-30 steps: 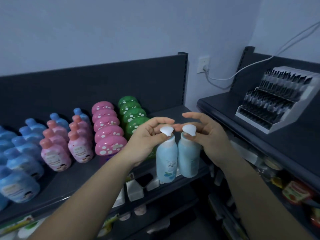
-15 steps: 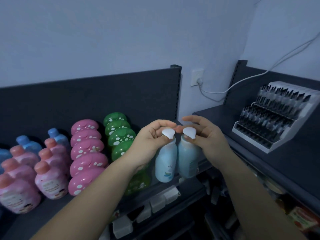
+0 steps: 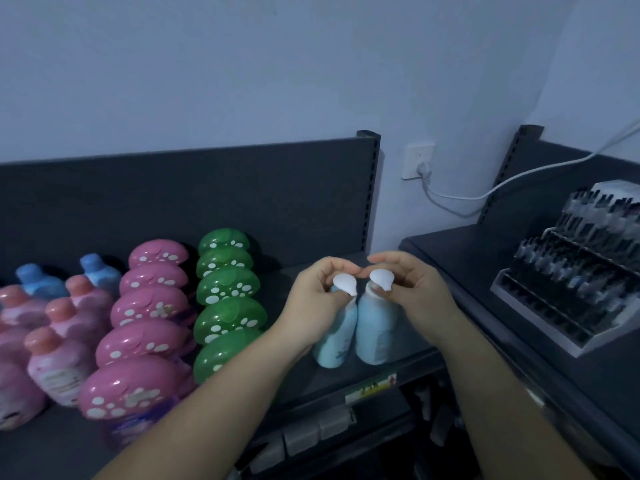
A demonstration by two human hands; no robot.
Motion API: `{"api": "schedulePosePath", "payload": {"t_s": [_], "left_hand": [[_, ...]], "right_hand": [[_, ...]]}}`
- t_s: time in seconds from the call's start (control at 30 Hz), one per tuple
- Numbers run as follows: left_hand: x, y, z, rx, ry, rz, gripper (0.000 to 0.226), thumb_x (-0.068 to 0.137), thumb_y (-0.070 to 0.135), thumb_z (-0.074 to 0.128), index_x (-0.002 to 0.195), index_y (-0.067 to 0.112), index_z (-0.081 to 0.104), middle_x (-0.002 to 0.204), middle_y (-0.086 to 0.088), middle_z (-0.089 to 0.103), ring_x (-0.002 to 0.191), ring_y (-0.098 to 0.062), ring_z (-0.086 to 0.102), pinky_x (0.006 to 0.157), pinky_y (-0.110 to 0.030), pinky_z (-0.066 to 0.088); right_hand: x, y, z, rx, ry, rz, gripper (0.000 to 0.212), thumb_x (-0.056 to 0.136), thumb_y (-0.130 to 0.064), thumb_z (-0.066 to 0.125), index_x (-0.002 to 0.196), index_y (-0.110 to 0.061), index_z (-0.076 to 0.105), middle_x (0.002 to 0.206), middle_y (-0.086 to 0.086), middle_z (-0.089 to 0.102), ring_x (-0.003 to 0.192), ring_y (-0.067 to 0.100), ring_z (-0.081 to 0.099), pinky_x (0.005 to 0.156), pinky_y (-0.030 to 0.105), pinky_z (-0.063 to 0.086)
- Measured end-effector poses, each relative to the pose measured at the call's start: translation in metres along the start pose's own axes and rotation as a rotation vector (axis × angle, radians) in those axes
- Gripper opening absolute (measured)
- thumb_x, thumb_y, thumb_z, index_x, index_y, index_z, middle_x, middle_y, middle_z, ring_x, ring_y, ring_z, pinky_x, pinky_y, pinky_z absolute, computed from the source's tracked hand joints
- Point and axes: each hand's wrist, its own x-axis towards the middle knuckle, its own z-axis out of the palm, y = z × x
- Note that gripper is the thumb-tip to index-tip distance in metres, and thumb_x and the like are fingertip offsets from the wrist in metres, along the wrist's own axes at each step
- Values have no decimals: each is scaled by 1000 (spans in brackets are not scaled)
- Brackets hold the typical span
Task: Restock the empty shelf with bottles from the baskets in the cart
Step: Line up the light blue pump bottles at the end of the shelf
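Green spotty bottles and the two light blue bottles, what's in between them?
No bottle. In the head view only bare dark shelf lies between the green bottles and the light blue bottles, with the left hand in front of it.

We find bare shelf point(image 3: 332, 379) only at the right end, between the row of green bottles point(image 3: 227, 299) and the upright post point(image 3: 369, 188), and there our left hand point(image 3: 311, 306) and right hand point(image 3: 415, 299) hold the left blue bottle point(image 3: 337, 334) and right blue bottle point(image 3: 375, 330). The back panel point(image 3: 277, 195) closes the rear, the neighbouring shelf point(image 3: 450, 258) lies just beside our right wrist, and pink bottles point(image 3: 149, 313) fill the space further left. Above the caps the way is open.
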Motion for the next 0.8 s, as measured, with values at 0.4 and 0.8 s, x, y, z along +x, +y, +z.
{"api": "schedulePosePath", "payload": {"t_s": [0.4, 0.8], "left_hand": [[20, -23, 25, 224, 105, 76, 28, 95, -5, 52, 107, 16, 67, 115, 7, 69, 114, -8, 61, 96, -23, 47], [15, -13, 26, 1014, 174, -21, 68, 73, 33, 82, 130, 39, 46, 115, 14, 41, 103, -6, 49, 91, -26, 45]], "right_hand": [[46, 42, -43, 40, -174, 30, 27, 86, 4, 68, 102, -18, 70, 106, -1, 75, 103, 14, 69, 84, 25, 51], [56, 30, -74, -673, -510, -236, 67, 73, -39, 82, 132, -46, 49, 118, -31, 42, 109, -5, 47, 92, 19, 40]]}}
